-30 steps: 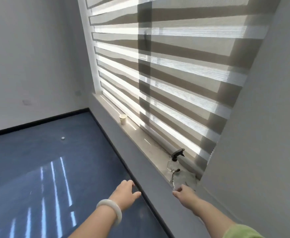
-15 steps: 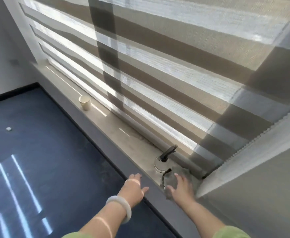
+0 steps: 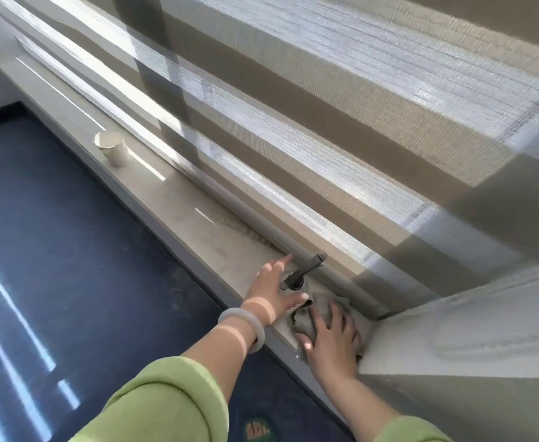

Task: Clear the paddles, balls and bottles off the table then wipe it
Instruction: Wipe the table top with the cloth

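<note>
Right hand (image 3: 332, 342) reached cloth (image 3: 316, 312); spray bottle (image 3: 297, 277) nozzle points toward blind (image 3: 325, 138).

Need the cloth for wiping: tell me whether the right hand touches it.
Touching. Head view: the right hand lies spread flat on top of the crumpled cloth.

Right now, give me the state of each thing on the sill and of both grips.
Spray bottle: upright on the sill, partly hidden by the left grip.
Cloth: crumpled in the sill's corner, under the right grip.
Cup: upright, farther along the sill.
Blind: lowered to the sill.
Left grip: fingers straight, beside the bottle, contact unclear.
Right grip: fingers spread, resting on the cloth.
</note>
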The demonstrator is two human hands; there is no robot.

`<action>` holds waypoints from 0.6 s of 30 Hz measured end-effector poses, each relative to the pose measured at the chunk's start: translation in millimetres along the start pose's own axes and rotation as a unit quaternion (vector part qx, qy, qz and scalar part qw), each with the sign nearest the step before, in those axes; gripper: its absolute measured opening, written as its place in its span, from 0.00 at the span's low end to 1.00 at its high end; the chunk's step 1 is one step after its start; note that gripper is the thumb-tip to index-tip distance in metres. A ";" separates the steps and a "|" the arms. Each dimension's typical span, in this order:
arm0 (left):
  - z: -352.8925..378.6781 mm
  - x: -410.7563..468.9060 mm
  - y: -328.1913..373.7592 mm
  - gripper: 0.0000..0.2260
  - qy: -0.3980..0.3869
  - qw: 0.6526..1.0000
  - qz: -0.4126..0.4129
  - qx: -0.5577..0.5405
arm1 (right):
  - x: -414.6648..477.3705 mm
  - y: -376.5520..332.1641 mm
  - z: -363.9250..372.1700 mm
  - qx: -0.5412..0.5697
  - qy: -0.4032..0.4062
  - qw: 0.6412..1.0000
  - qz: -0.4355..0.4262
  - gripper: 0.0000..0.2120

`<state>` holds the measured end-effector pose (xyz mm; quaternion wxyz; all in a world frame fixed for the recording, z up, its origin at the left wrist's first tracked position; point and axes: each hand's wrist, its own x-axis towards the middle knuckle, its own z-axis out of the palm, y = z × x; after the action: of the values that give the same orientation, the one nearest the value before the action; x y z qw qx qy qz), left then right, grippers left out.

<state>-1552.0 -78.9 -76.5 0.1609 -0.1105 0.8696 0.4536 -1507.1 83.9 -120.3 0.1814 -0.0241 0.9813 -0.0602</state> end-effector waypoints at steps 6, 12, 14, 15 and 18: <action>6.6 6.9 5.0 0.16 0.002 0.998 0.030 -0.052 | 6.6 2.5 4.7 0.050 0.052 0.997 -0.009 0.26; -3.4 -16.6 -17.3 0.10 0.044 0.980 -0.016 -0.194 | 7.0 4.8 1.1 0.205 0.051 0.977 -0.021 0.22; -16.9 -32.0 -23.6 0.07 0.039 0.972 -0.042 -0.229 | 6.1 0.1 -3.9 0.237 0.042 0.971 -0.015 0.18; -24.0 -40.4 -27.0 0.05 0.042 0.969 -0.062 -0.236 | 4.3 -3.6 -5.9 0.254 0.041 0.966 -0.016 0.15; -44.0 -67.3 -35.6 0.02 0.091 0.962 -0.116 -0.231 | -2.3 -20.2 -15.5 0.277 0.024 0.959 -0.050 0.04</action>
<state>-1485.7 -132.1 -54.1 0.1033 -0.2858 0.7333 0.6082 -1510.0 65.7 -102.6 0.1541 -0.0210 0.9278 -0.3390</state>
